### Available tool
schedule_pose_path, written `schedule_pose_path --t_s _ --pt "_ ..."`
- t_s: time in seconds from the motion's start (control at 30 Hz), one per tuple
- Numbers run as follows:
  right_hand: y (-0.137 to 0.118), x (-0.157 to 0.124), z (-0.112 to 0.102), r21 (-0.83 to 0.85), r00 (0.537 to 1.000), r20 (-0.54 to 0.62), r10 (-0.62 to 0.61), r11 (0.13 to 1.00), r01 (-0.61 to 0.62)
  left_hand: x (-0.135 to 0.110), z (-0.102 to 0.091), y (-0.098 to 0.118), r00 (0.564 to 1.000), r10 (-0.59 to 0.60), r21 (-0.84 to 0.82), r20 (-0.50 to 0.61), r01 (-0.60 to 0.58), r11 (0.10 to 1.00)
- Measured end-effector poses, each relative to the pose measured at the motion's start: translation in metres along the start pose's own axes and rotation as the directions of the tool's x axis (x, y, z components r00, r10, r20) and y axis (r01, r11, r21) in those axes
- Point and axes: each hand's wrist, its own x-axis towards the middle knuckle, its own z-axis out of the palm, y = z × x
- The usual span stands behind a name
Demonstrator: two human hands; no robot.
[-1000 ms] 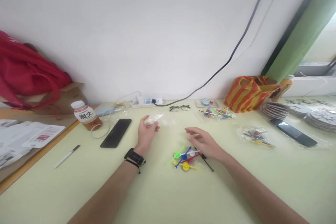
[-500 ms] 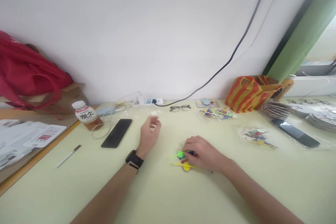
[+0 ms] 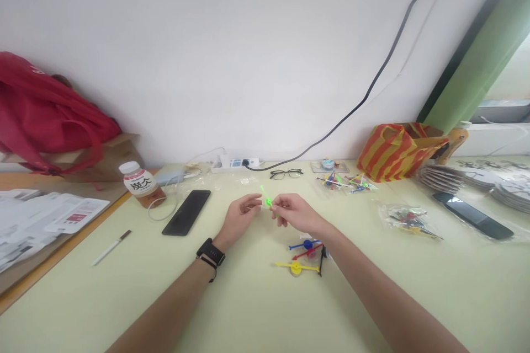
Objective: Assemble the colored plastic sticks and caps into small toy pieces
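Between the fingers of my right hand (image 3: 296, 212) is a green plastic arrow spinner (image 3: 268, 202), raised off the table with its long end pointing up and away. My left hand (image 3: 241, 217) is just left of it, fingers apart and curved, with nothing held. Nearer to me on the table lie a blue arrow spinner (image 3: 307, 244), a red arrow spinner (image 3: 309, 254) and a yellow arrow spinner (image 3: 295, 268). A black arrow spinner (image 3: 322, 260) lies across their right ends, partly hidden by my right forearm.
Bags of coloured spinners (image 3: 345, 182) and another bag (image 3: 409, 219) lie at the right, by a phone (image 3: 472, 215) and stacked discs (image 3: 441, 177). Glasses (image 3: 285, 174) rest near the wall. Leftward are a black phone (image 3: 186, 213), a pen (image 3: 111, 247) and a bottle (image 3: 142, 185).
My right hand has lifted the green spinner from the group and carried it up and left, close to my left hand. The other spinners are now uncovered.
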Motion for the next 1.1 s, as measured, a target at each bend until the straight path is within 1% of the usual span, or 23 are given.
schedule_pose_path --t_s 0.03,0.1,0.17,0.2,0.27,0.33,0.4,0.47,0.5,0.57,0.63,0.7,0.73,0.8,0.87,0.93,1.0,1.03,1.07,1.1 --pt "0.001 0.01 0.006 0.066 0.999 0.005 0.035 0.997 -0.036 -0.001 -0.001 0.002 1.0 0.005 -0.025 0.016 -0.004 1.0" --pt "0.006 0.026 0.018 0.145 0.993 -0.013 0.118 0.983 -0.115 -0.003 -0.003 0.005 0.999 0.031 -0.055 0.02 -0.03 0.998" --pt "0.01 0.035 0.028 0.177 0.985 -0.054 0.164 0.972 -0.152 -0.004 -0.004 0.007 0.998 0.067 -0.038 -0.017 -0.068 0.997" --pt "0.012 0.038 0.032 0.183 0.984 -0.067 0.164 0.972 -0.15 -0.005 -0.003 0.007 0.996 0.082 -0.012 -0.04 -0.083 0.997" --pt "0.015 0.039 0.036 0.181 0.99 -0.061 0.125 0.977 -0.113 -0.006 -0.003 0.007 0.993 0.103 0.029 -0.06 -0.101 0.994" --pt "0.017 0.038 0.037 0.171 0.996 -0.054 0.076 0.983 -0.065 -0.008 -0.001 0.008 0.993 0.118 0.039 -0.026 -0.117 0.992" --pt "0.017 0.037 0.035 0.155 0.997 -0.076 0.032 0.988 -0.02 -0.011 0.0 0.01 0.99 0.144 0.044 0.01 -0.144 0.989" --pt "0.017 0.037 0.033 0.144 0.996 -0.092 -0.003 0.989 0.017 -0.013 0.0 0.012 0.984 0.176 0.076 0.019 -0.177 0.981" --pt "0.018 0.037 0.032 0.135 0.996 -0.082 -0.017 0.99 0.028 -0.013 0.0 0.012 0.981 0.192 0.102 0.023 -0.193 0.976" --pt "0.019 0.036 0.031 0.055 0.997 -0.064 -0.04 0.998 0.043 -0.014 -0.001 0.013 0.975 0.217 0.153 0.047 -0.222 0.963" --pt "0.021 0.036 0.029 -0.144 0.991 -0.109 -0.076 0.988 0.059 -0.013 -0.003 0.011 0.971 0.227 0.191 0.069 -0.236 0.953" --pt "0.021 0.035 0.024 -0.396 0.988 -0.121 -0.095 0.917 0.039 -0.012 -0.006 0.008 0.974 0.218 0.2 0.058 -0.226 0.953" --pt "0.021 0.034 0.02 -0.494 0.992 -0.096 -0.082 0.869 0.024 -0.011 -0.007 0.006 0.977 0.209 0.198 0.044 -0.213 0.957" --pt "0.018 0.031 0.007 -0.608 1.0 0.0 -0.009 0.794 0.007 -0.009 -0.012 0.003 0.983 0.18 0.195 0.031 -0.182 0.964" --pt "0.011 0.025 -0.008 -0.655 0.998 0.055 0.042 0.756 0.004 -0.007 -0.016 0.001 0.987 0.152 0.231 0.045 -0.159 0.96" --pt "0.001 0.018 -0.023 -0.693 0.995 0.074 0.072 0.721 -0.001 -0.006 -0.021 -0.002 0.987 0.15 0.325 0.055 -0.16 0.932" --pt "-0.012 0.008 -0.037 -0.726 0.983 0.124 0.138 0.688 -0.005 -0.004 -0.024 -0.005 0.982 0.179 0.437 0.056 -0.185 0.88" --pt "-0.018 0.003 -0.042 -0.744 0.965 0.166 0.205 0.668 -0.014 -0.004 -0.025 -0.006 0.98 0.193 0.487 0.055 -0.195 0.851" --pt "-0.024 -0.002 -0.046 -0.775 0.928 0.206 0.311 0.631 -0.04 -0.003 -0.025 -0.008 0.978 0.205 0.53 0.049 -0.199 0.825" --pt "-0.03 -0.006 -0.05 -0.805 0.893 0.206 0.401 0.588 -0.078 -0.003 -0.026 -0.01 0.976 0.214 0.565 0.041 -0.199 0.801"
